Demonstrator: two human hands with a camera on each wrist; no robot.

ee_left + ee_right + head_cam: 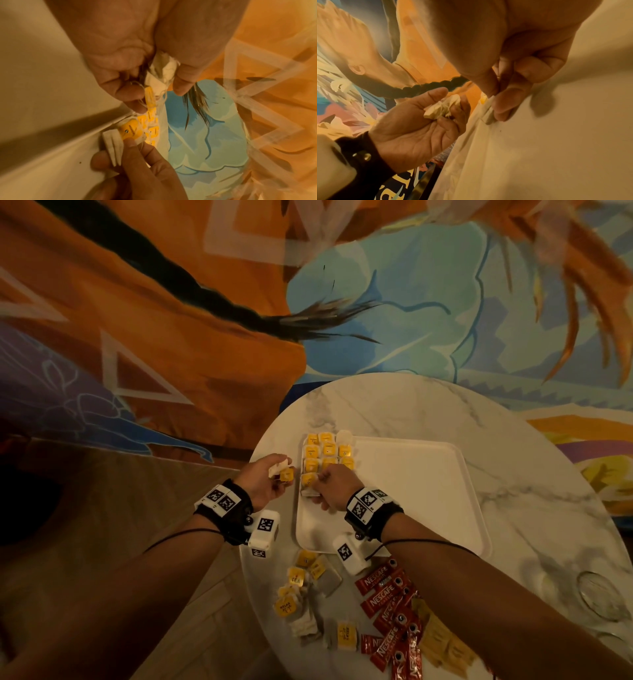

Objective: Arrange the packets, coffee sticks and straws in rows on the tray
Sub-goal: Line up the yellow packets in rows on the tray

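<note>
A white tray point(411, 491) lies on the round marble table point(513, 474). Rows of yellow-tagged tea bags point(327, 451) fill its far left corner. My left hand point(274, 477) hovers just left of the tray and grips a bunch of tea bags point(163, 73) with a yellow tag point(286, 474) showing. My right hand point(329, 486) is at the near end of the rows, pinching one tea bag point(310, 484) that lies on the tray's left edge. In the right wrist view, thumb and fingers point(503, 102) squeeze that white bag point(488, 117) against the tray.
Loose tea bags point(301, 594) lie on the table near the tray's front edge. Red coffee sticks point(394, 611) and yellow-brown packets point(442, 642) are heaped to their right. A glass dish point(599, 594) sits at the table's right edge. A patterned cloth point(171, 320) lies beyond.
</note>
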